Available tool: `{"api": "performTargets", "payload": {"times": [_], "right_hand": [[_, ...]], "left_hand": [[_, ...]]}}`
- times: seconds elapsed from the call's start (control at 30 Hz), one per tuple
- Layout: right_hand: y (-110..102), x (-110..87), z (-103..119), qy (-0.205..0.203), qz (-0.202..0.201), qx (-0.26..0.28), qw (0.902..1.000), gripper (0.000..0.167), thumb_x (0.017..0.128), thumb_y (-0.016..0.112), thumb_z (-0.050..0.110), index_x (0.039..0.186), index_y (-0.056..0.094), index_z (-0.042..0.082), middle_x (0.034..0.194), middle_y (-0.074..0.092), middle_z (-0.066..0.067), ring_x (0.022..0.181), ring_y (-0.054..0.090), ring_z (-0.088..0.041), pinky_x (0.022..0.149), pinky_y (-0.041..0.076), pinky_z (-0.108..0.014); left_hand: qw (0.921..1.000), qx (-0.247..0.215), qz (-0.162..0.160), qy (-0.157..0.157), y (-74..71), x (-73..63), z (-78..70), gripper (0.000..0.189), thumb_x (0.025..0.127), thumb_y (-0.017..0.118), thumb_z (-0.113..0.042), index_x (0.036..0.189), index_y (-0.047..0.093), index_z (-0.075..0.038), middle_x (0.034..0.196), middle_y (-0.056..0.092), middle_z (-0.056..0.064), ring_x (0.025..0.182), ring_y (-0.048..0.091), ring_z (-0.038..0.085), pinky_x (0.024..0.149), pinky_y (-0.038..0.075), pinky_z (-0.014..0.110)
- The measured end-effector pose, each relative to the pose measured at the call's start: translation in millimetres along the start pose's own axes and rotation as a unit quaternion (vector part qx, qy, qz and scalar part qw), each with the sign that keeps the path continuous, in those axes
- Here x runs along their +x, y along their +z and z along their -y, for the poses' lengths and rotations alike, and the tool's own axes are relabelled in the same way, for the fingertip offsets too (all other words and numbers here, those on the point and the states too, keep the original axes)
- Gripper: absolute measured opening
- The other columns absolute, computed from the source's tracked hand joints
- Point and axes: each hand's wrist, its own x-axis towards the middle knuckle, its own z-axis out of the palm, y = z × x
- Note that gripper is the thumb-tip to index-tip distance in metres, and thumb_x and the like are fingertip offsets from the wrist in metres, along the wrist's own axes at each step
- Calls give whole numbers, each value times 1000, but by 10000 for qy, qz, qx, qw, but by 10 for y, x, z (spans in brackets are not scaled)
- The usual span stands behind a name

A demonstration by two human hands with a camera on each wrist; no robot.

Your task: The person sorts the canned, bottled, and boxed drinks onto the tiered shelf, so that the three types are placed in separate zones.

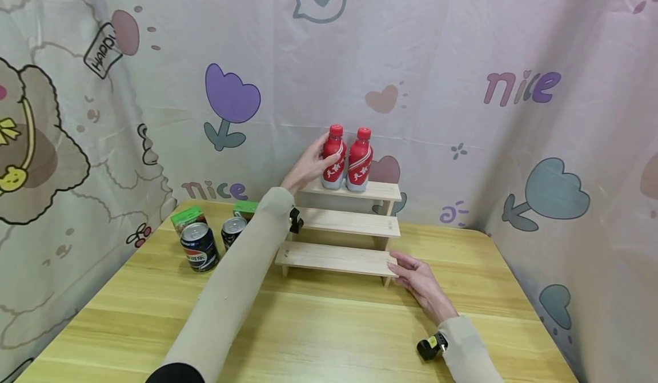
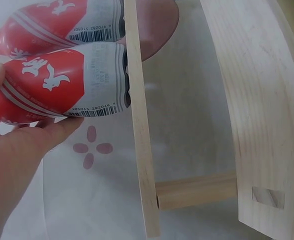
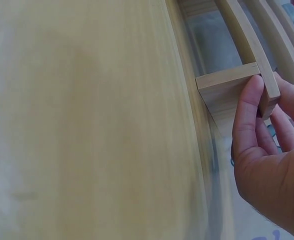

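Note:
Two red-and-white bottles stand side by side on the top step of a three-step wooden shelf (image 1: 339, 256). My left hand (image 1: 312, 166) grips the left bottle (image 1: 333, 163), thumb across its front and fingers round its side. The right bottle (image 1: 358, 163) stands close beside it, untouched. In the left wrist view the held bottle (image 2: 62, 82) has its base right at the top board (image 2: 142, 130). Down at the lowest step's right end, my right hand (image 1: 418, 283) pinches the board's corner (image 3: 269, 95) between thumb and fingers.
Left of the shelf stand a dark blue cola can (image 1: 199, 248) and a black can (image 1: 233, 229). Behind them are two green-topped packs, one (image 1: 188, 217) at the table's left edge. A printed cloth (image 1: 437, 46) hangs behind the wooden table (image 1: 319, 331).

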Motion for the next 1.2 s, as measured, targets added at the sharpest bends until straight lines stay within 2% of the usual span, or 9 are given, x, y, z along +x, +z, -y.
{"api": "performTargets", "payload": {"times": [0.23,0.4,0.6,0.8,1.03,1.2], "right_hand": [[-7,15,-14,-37,-75,25,10000,59,90,70,9,143,46,0,118,69,-3,80,66,-6,68,56,-18],[-14,10,-26,-31,-130,-44,9999,57,90,70,8,142,48,1,129,63,-11,82,66,-7,70,57,-20],[14,-10,-15,-61,-204,-39,9998,56,90,70,8,142,49,1,129,63,-9,80,65,-7,70,56,-19],[23,-6,-14,-31,-154,-26,9999,57,90,70,9,142,48,1,136,57,-14,81,65,-7,71,56,-20],[17,-25,-3,-52,-209,21,9998,56,90,69,6,142,48,0,141,53,-19,80,65,-6,70,56,-19],[22,-19,-15,-23,-131,41,9999,58,89,70,7,143,47,0,147,45,-22,84,66,-8,72,57,-20]], "left_hand": [[9999,-10,-134,-33,-4,-24,6,73,94,67,-25,155,27,-22,153,40,5,142,37,27,115,34,51],[9987,-170,-454,-167,-15,-72,17,64,92,70,-25,148,40,-21,145,48,10,131,48,29,108,43,50],[9966,11,-812,-151,-72,-190,-6,53,93,69,-25,140,48,-16,137,54,13,127,52,30,108,43,49],[9932,-111,-1134,-232,-174,-369,-11,38,94,66,-19,129,56,-6,128,60,17,119,57,31,102,48,47],[9928,-576,-927,-487,-300,-523,-15,35,96,64,-18,128,57,-4,125,62,19,107,64,34,94,54,45],[9944,-474,-785,-518,-387,-669,-4,32,97,62,-21,123,60,-3,115,65,18,98,65,31,94,54,47]]}}
